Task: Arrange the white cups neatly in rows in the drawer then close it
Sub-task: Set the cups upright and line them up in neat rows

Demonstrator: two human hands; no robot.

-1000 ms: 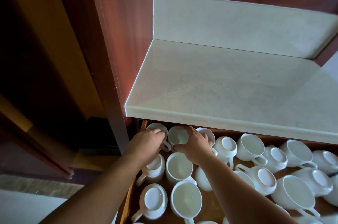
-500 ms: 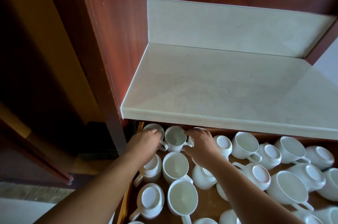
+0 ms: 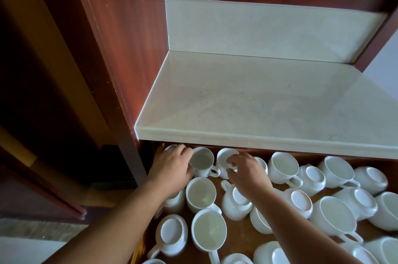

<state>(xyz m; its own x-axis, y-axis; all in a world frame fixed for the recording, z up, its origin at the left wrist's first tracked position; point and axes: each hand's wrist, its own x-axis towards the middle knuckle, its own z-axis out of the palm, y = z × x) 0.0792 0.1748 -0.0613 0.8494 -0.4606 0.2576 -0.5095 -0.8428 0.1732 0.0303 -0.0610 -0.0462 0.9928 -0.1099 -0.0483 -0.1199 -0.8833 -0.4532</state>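
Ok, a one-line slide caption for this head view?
Both hands, left hand and right hand, grip upright white cups at the back of an open drawer crowded with jumbled cups.

We saw glazed white ceramic on the cups [image 3: 201,193], smooth and faintly glossy, with matt unglazed rings on the upturned bases just right of the fingers [image 3: 231,159]. The drawer [image 3: 239,240] floor beneath them was brown wood with a dull sheen. Above the fingers the bench [image 3: 258,102] looked like polished pale stone, faintly veined. The side panel [image 3: 120,26] was reddish, glossy lacquered wood.
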